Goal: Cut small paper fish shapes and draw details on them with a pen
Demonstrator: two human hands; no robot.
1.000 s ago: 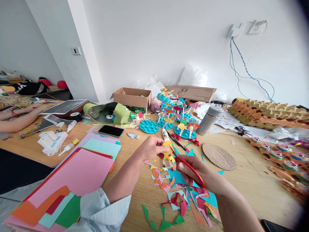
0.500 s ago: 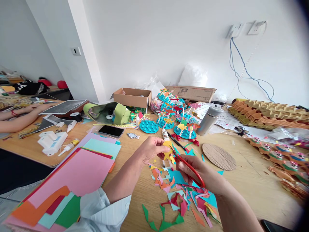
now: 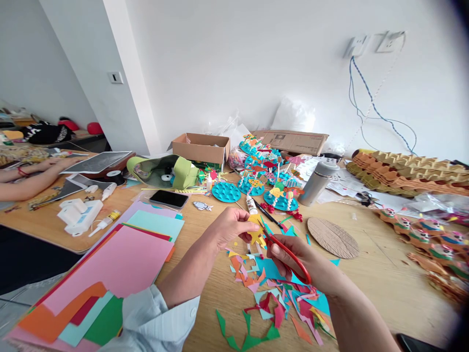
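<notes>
Between the thumb and fingers of my left hand (image 3: 232, 227) is a piece of yellow paper (image 3: 256, 236) with a cut outline. My right hand (image 3: 293, 256) grips red-handled scissors (image 3: 293, 255), their blades up against the paper's right edge. Below both hands lie many coloured paper scraps (image 3: 271, 303) in pink, orange, green, red and blue. A small white glue bottle (image 3: 251, 205) and a black pen (image 3: 269, 213) rest just beyond the yellow paper. Behind them stand blue scalloped discs (image 3: 226, 192) and paper fish decorations (image 3: 277, 192).
On the left are stacked coloured sheets (image 3: 113, 259), a phone (image 3: 168, 198), a power strip (image 3: 82, 217) and a green cap (image 3: 164, 171). To the right are a cardboard oval (image 3: 332, 237), a steel bottle (image 3: 318, 182) and egg-carton crafts (image 3: 421, 230). Another person's forearms (image 3: 32, 178) rest at the far left.
The yellow paper has turned slightly in my left hand, with the scissor blades still at its edge. Both hands stay almost in place.
</notes>
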